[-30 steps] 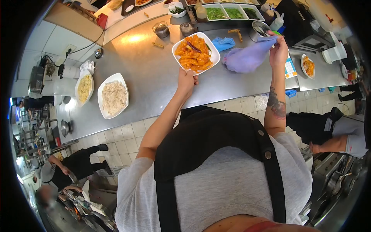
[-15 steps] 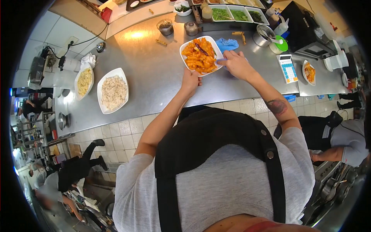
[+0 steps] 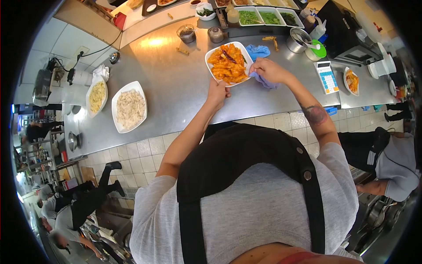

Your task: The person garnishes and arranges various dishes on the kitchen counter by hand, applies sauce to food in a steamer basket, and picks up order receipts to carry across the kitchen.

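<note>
A white square bowl (image 3: 212, 46) holds orange, sauce-coated pieces of food (image 3: 227, 66) with a dark red chili on top. My left hand (image 3: 217, 92) grips the bowl's near edge, thumb at the rim and fingers curled beneath. At the bowl's right edge, my right hand (image 3: 269, 70) is closed on a purple-blue cloth (image 3: 265, 82) that hangs below the fingers. A second, brighter blue cloth (image 3: 258, 51) lies crumpled on the counter just beyond that hand.
On the steel counter (image 3: 176, 83) stand a rice bowl (image 3: 130, 110) and a yellowish rice dish (image 3: 96, 97) at left. A calculator (image 3: 326, 78), steel pot (image 3: 298, 40) and small orange dish (image 3: 351, 82) are at right. Trays of chopped greens (image 3: 249, 16) line the back. Other people work on both sides.
My right hand has shifted slightly along the bowl's right rim, and more of the purple-blue cloth shows beneath it. My left hand keeps its grip; the bowl has barely moved.
</note>
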`<state>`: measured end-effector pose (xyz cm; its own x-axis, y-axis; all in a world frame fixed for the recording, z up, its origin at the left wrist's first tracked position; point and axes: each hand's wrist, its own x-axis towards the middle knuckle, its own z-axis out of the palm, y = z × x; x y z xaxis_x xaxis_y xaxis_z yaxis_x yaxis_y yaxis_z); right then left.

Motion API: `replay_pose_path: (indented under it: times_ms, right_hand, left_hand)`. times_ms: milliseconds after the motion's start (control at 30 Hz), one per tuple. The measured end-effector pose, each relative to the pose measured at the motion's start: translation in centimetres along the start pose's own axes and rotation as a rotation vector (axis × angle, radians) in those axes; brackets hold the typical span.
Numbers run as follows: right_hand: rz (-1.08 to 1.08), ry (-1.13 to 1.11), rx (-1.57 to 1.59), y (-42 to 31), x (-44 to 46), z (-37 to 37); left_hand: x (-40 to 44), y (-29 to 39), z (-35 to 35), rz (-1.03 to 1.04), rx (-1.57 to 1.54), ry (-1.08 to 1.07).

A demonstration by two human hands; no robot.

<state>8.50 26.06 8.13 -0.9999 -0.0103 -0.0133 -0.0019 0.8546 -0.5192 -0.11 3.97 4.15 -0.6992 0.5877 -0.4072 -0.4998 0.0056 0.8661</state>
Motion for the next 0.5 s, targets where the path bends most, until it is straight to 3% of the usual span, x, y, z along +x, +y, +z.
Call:
replay_pose_path:
  times_ms: [100, 267, 500]
  right_hand:
    - [0.064, 0.118, 0.153, 0.1, -0.5, 0.7]
    - [0.208, 0.372, 0.320, -3.2, -1.3, 1.7]
    - [0.183, 0.569, 0.137, -4.1, -1.8, 3.2]
  left_hand:
    - [0.1, 0.1, 0.3, 0.034, -0.020, -0.025]
    - [0.4, 0.3, 1.0, -0.084, -0.097, -0.040]
    - [-0.1, 1.1, 2.8, -0.191, -0.306, -0.028]
